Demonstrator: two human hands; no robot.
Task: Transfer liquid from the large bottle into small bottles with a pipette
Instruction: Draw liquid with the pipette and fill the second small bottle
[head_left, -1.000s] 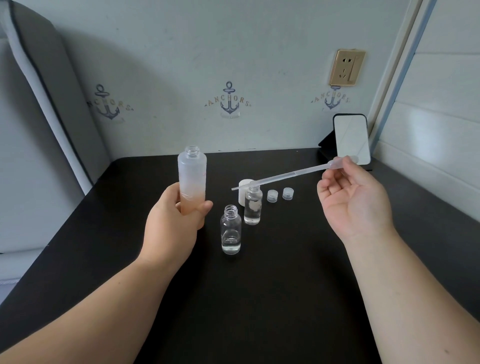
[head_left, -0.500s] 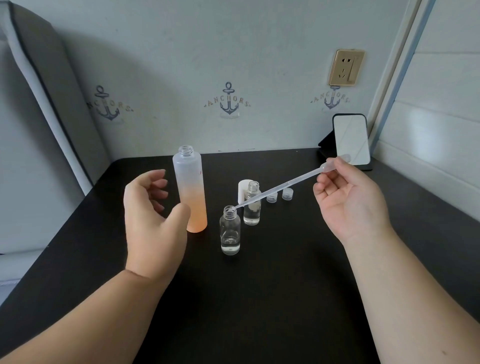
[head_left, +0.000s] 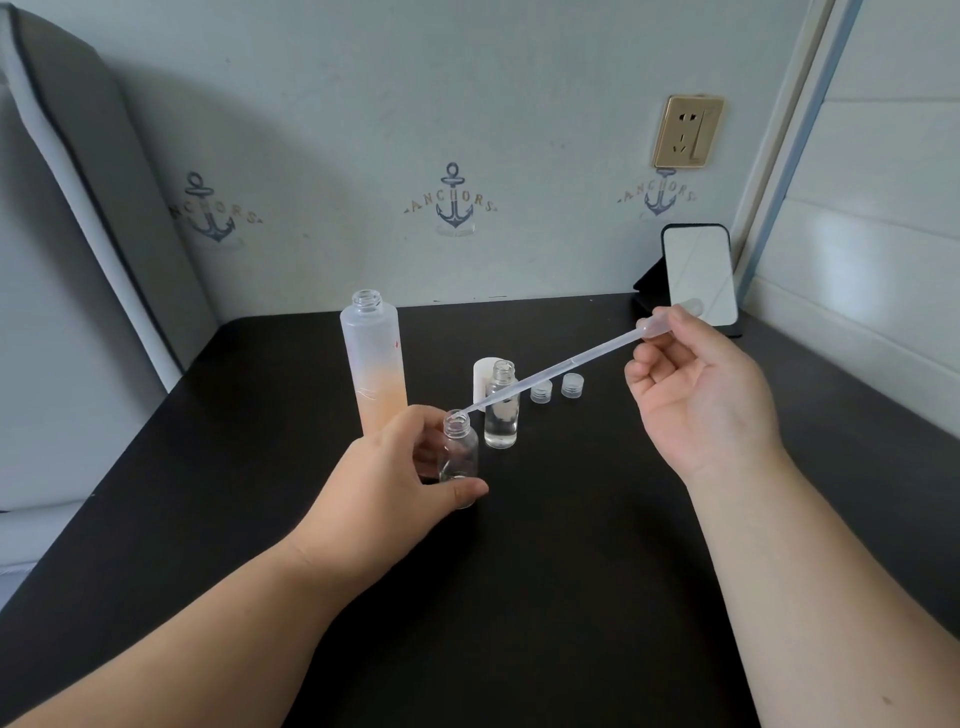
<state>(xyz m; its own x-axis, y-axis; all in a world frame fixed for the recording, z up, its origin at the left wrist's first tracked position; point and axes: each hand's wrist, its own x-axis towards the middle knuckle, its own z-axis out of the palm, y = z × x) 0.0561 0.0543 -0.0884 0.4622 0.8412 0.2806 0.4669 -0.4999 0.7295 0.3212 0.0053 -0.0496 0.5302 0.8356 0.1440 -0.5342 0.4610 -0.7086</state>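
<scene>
A tall frosted bottle (head_left: 375, 364) with orange liquid in its lower part stands open on the black table (head_left: 519, 597). In front of it my left hand (head_left: 395, 483) grips a small clear bottle (head_left: 460, 449) that stands on the table. My right hand (head_left: 696, 395) pinches the bulb of a clear plastic pipette (head_left: 550, 371), which slants down to the left with its tip at the small bottle's mouth. A second small clear bottle (head_left: 502, 410), open and partly filled, stands just behind and to the right.
Two small clear caps (head_left: 541, 391) (head_left: 572, 385) and a white cap (head_left: 484, 376) lie behind the bottles. A phone (head_left: 698, 275) leans on a dark stand at the back right corner. A wall socket (head_left: 685, 132) is above it.
My left hand let go of the tall bottle, left it standing, and moved right to take hold of the near small bottle. The pipette tip came down to that bottle's mouth.
</scene>
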